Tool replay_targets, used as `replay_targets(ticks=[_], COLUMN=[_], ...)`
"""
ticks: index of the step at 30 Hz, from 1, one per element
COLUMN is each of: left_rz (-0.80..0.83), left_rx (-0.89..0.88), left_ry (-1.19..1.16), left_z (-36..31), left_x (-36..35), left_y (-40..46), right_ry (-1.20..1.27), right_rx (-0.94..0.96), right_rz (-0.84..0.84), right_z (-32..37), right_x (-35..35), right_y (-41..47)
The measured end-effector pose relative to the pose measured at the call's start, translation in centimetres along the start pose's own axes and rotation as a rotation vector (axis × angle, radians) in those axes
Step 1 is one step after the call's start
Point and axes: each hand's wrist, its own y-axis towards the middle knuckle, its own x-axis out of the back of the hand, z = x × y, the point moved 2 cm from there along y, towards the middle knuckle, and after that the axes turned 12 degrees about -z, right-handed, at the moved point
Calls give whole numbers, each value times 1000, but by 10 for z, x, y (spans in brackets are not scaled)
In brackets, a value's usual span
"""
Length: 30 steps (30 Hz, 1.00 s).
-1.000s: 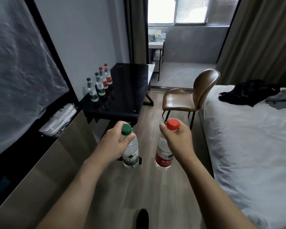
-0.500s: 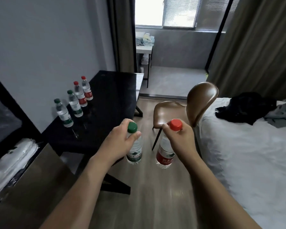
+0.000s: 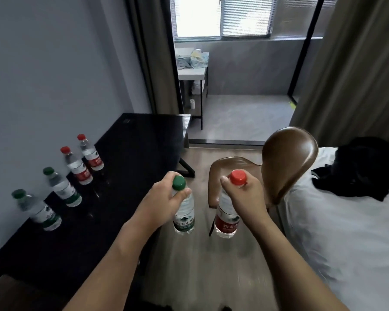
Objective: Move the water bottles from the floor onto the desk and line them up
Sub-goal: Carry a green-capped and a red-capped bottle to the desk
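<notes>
Green-capped bottle [image 3: 184, 213] gripped at the neck by left hand [image 3: 164, 199]; red-capped bottle [image 3: 227, 215] likewise by right hand [image 3: 245, 196]. Both hang over the floor beside the black table [image 3: 130, 158]. Four bottles [image 3: 73, 166] stand lined up there.

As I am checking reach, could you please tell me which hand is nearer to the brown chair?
The right hand, holding the red-capped bottle, is right in front of the brown chair; the left hand is further left, beside the desk.

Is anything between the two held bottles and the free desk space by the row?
Nothing visible. The green-capped bottle in the left hand and the red-capped bottle in the right hand hang beside the desk; its top is bare beyond the row.
</notes>
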Motion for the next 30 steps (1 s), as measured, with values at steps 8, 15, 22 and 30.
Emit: replay_targets(ticks=[8, 15, 22, 30], left_rz=[-85, -93, -124, -186], left_rx=[3, 79, 132, 165], left_ry=[11, -7, -28, -6], left_z=[-10, 32, 106, 173], left_x=[-37, -50, -49, -9], left_y=[135, 224, 340, 466], right_ry=[-8, 5, -18, -26], right_rx=[4, -13, 33, 67], right_rz=[49, 107, 173, 277], right_z=[-15, -51, -80, -66], right_x=[-49, -128, -245, -393], right_y=[144, 224, 313, 406])
